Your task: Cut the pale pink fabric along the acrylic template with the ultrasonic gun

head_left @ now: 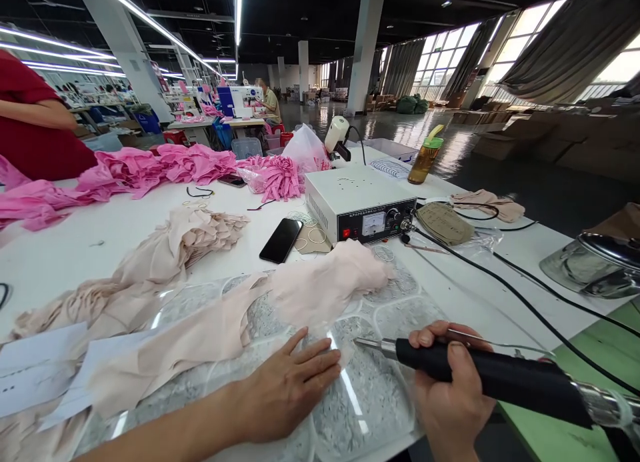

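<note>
My left hand point(295, 382) lies flat with spread fingers on a clear-covered, marble-patterned mat point(360, 409), its fingertips near the lower edge of a pale pink fabric piece point(325, 279). Wrapped round a thick black handheld tool point(505, 379) is my right hand point(450, 389), which also has a thin metal item point(465, 335) between its fingers. The tool's metal tip points left, just right of my left fingertips. Another pale fabric strip point(185, 345) stretches across the mat to the left, over white paper sheets point(95, 362).
Behind the mat stand a control box point(360, 195) and a black phone point(281, 240). Beige fabric piles point(165, 249) lie left, pink fabric point(165, 165) along the far edge. A bottle point(424, 161), cables and a metal-lidded container point(595, 265) are right. A person in red point(40, 122) is far left.
</note>
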Demonstrator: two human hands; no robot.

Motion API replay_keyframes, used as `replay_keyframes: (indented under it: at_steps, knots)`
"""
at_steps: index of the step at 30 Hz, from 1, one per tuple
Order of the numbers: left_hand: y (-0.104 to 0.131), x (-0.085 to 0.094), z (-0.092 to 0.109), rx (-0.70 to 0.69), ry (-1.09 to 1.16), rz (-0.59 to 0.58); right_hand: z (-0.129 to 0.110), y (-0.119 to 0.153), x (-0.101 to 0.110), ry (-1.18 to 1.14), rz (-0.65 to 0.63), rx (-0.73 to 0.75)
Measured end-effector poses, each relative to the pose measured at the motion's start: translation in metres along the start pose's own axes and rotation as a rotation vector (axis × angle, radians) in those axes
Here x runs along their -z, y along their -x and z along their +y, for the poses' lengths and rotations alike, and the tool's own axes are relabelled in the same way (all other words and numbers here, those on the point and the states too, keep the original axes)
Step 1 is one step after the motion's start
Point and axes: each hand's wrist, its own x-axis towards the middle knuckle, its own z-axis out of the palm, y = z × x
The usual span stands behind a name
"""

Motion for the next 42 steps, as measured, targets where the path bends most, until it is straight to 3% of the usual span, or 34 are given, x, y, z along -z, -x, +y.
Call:
replay_keyframes:
  at_steps: [6,9,27,42]
  knots:
    - [-0.009,-0.002,0.000,0.084,0.071,0.078,-0.011,0.004,0.009,0.012,0.031,0.019]
    - [-0.017,-0.008,-0.002,0.061,0.055,0.096,-0.011,0.008,0.010,0.026,0.011,-0.003]
    - [-0.012,-0.007,-0.009,-0.023,-0.019,-0.066,-0.009,0.003,0.009,0.024,-0.012,0.000]
    - [-0.012,-0.003,-0.011,-0.068,0.025,-0.023,-0.008,0.002,0.008,0.039,0.011,-0.015]
